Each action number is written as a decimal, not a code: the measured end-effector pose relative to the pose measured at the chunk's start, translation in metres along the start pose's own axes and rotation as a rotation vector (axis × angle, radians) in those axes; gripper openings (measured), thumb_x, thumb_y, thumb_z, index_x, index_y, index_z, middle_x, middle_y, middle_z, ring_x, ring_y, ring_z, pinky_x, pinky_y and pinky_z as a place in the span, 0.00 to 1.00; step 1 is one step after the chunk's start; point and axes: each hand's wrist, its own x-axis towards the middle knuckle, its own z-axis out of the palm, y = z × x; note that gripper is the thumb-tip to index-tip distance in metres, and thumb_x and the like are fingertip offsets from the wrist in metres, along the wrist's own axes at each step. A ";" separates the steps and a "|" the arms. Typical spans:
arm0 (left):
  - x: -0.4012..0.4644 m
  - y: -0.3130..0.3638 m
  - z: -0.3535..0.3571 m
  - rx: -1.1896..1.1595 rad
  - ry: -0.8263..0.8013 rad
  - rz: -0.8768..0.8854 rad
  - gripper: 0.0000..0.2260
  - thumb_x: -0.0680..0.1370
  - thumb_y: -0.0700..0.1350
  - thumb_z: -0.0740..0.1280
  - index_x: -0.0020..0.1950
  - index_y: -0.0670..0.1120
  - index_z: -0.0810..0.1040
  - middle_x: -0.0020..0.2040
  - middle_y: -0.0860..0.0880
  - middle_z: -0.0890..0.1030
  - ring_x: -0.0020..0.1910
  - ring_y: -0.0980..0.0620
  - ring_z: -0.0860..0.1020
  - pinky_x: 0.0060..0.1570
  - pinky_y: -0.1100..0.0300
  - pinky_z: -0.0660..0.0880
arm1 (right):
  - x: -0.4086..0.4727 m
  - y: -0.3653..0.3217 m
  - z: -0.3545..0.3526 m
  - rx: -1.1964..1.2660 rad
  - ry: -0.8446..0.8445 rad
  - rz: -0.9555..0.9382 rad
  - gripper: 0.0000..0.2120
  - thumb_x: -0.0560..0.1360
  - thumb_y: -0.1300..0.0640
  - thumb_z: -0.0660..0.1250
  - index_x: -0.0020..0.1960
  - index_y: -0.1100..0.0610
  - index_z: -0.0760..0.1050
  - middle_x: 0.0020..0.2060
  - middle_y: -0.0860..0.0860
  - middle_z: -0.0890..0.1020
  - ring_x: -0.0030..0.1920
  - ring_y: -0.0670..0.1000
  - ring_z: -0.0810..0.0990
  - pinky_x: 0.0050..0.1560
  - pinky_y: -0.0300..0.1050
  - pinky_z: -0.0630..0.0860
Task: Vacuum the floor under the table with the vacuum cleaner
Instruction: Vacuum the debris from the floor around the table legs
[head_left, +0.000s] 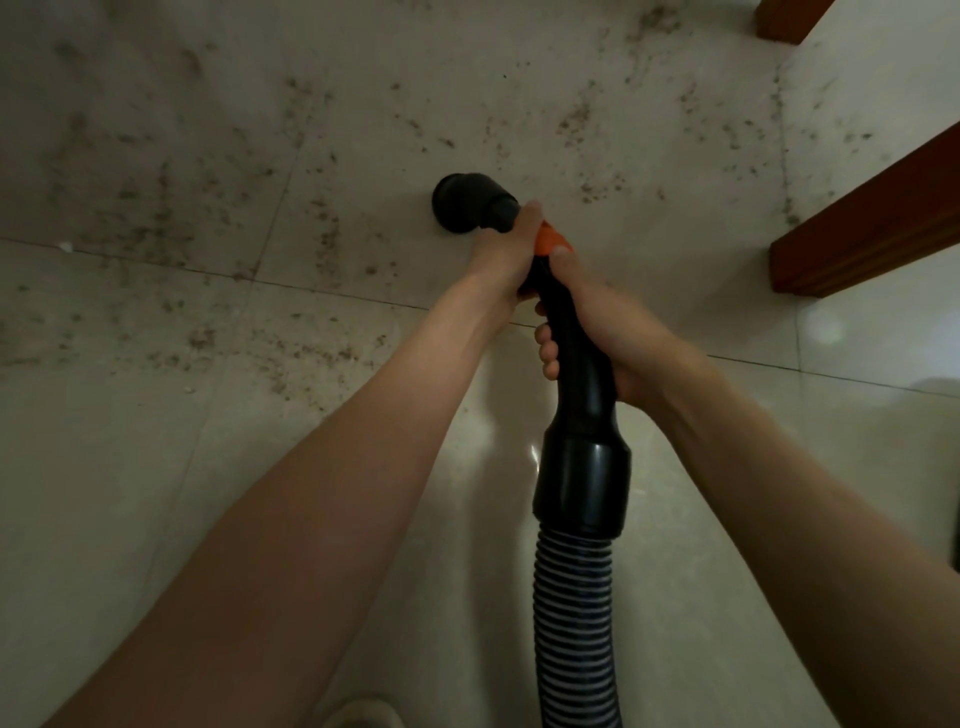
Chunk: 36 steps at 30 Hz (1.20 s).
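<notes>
Closest to the viewer, the ribbed hose (574, 623) runs up into a thick black cuff, then the rigid black wand (571, 332). The right hand (602, 332) wraps its fingers round the wand below an orange collar (551, 240); the left hand (506, 254) grips further forward, just behind the round black nozzle (467, 205), which sits low over the tiled floor (156, 467) among scattered dark crumbs (322, 234). Wooden table legs (872, 218) stand off to the right. The wand looks stiff and light, the hose springy; two hands on the rigid part suits it best.
</notes>
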 end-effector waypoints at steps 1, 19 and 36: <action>0.000 -0.002 0.001 0.015 -0.003 0.001 0.13 0.80 0.47 0.62 0.38 0.44 0.67 0.37 0.46 0.74 0.34 0.50 0.74 0.39 0.56 0.74 | -0.002 0.001 -0.001 0.004 -0.001 0.004 0.21 0.79 0.42 0.59 0.46 0.61 0.71 0.27 0.53 0.73 0.22 0.48 0.73 0.23 0.39 0.73; -0.071 -0.045 0.038 0.055 -0.106 -0.112 0.11 0.81 0.48 0.60 0.44 0.40 0.71 0.38 0.45 0.75 0.37 0.49 0.75 0.37 0.57 0.75 | -0.079 0.022 -0.053 -0.102 0.006 0.077 0.21 0.80 0.43 0.57 0.46 0.62 0.69 0.26 0.54 0.71 0.21 0.48 0.70 0.20 0.37 0.71; -0.105 -0.066 0.030 0.029 -0.075 -0.157 0.16 0.80 0.50 0.61 0.55 0.37 0.74 0.43 0.43 0.78 0.42 0.48 0.78 0.51 0.53 0.78 | -0.106 0.040 -0.062 -0.183 -0.039 0.131 0.23 0.79 0.40 0.58 0.48 0.61 0.71 0.25 0.52 0.74 0.22 0.47 0.72 0.22 0.38 0.71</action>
